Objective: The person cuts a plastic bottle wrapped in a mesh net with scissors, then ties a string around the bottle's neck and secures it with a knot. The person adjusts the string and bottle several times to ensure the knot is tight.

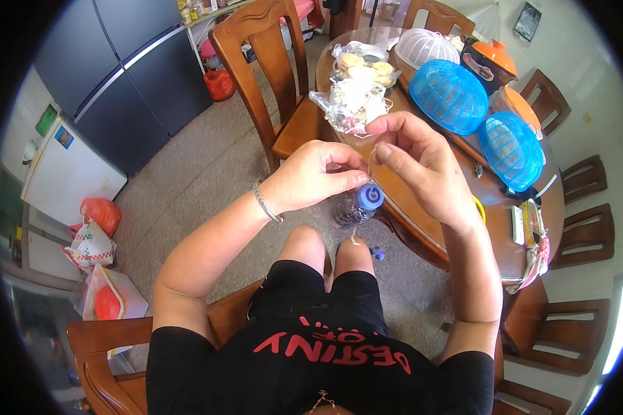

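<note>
A thin pale cord (370, 165) runs between my two hands, just above a clear plastic bottle (349, 210) with a blue screw cap (370, 196). My left hand (316, 174) pinches the cord between thumb and index finger. On the other side, my right hand (420, 166) grips the cord's upper part between thumb and finger, its other fingers curled loosely. The bottle looks tilted and sits in front of the table edge, over my knees. Whether it hangs from the cord or rests on something, I cannot tell. A loose pale cord end (355, 237) shows below it.
The oval wooden table (498, 207) carries an open plastic bag of pale strands (358, 101), blue mesh food covers (449, 96) and an orange-lidded pot (493, 57). A wooden chair (270, 78) stands at its left. Bags (99, 218) lie on the floor far left.
</note>
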The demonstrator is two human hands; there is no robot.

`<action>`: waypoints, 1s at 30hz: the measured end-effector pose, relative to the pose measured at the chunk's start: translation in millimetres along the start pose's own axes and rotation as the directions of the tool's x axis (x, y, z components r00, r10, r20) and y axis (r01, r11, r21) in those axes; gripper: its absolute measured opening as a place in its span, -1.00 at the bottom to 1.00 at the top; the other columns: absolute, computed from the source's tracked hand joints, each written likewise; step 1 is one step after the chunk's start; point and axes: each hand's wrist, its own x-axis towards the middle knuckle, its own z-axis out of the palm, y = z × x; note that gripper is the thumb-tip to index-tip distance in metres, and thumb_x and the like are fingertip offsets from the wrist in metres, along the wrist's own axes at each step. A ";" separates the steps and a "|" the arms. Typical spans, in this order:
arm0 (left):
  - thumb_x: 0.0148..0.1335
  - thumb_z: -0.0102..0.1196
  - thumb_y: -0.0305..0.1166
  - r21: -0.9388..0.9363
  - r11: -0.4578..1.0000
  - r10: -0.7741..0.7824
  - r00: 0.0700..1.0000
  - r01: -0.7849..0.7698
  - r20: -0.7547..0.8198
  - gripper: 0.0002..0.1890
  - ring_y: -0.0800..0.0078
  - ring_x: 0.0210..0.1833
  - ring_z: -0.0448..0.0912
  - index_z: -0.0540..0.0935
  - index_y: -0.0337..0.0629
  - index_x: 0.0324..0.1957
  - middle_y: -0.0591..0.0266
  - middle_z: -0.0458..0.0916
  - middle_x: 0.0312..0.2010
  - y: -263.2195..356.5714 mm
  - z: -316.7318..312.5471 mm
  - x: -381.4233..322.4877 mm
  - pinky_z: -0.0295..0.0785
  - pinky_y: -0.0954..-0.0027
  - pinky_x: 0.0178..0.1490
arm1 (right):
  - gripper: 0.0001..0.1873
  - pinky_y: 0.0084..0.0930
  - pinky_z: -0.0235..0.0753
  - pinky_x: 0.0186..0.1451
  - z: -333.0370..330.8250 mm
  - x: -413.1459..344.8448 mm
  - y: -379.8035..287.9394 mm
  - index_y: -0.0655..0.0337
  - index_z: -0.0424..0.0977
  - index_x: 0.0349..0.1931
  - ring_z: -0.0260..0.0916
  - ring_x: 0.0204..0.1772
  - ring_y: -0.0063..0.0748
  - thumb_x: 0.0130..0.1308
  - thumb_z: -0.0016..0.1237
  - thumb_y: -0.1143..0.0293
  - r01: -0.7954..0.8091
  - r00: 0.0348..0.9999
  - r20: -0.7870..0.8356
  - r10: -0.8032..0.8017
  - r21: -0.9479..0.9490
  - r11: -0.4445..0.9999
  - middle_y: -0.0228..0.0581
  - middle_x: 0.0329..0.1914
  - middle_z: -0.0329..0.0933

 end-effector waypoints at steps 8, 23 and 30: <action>0.22 0.08 -0.43 -0.078 0.997 -0.011 1.000 0.013 0.028 -0.84 0.61 -0.17 0.52 0.56 -0.33 -0.22 0.27 0.59 -0.26 3.8 7.2 12.9 0.41 0.55 -0.03 | -0.55 -0.57 0.33 -0.08 -18.1 1.2 -4.1 0.26 0.16 0.09 0.38 -0.23 -0.53 0.21 -0.03 0.44 -0.027 0.986 -0.149 0.075 0.300 0.954 -0.29 -0.35 0.43; 0.24 0.05 -0.43 -0.099 0.992 -0.077 0.997 0.078 0.017 -0.82 0.58 -0.15 0.52 0.56 -0.33 -0.19 0.23 0.58 -0.21 -20.8 4.7 7.0 0.41 0.53 -0.01 | -0.56 -0.60 0.32 -0.15 -16.0 2.3 14.0 0.24 0.14 0.06 0.37 -0.29 -0.51 0.20 -0.05 0.46 -0.081 0.982 -0.121 0.145 0.426 0.901 -0.30 -0.41 0.43; 0.26 0.04 -0.40 0.029 0.999 0.028 1.000 -0.029 0.009 -0.85 0.68 -0.23 0.49 0.53 -0.30 -0.23 0.37 0.55 -0.33 3.3 6.0 18.1 0.41 0.59 -0.08 | -0.63 -0.58 0.32 -0.09 -15.9 10.8 22.3 0.22 0.27 0.03 0.33 -0.19 -0.55 0.24 -0.02 0.38 0.017 0.986 -0.151 0.071 0.514 0.858 -0.33 -0.25 0.40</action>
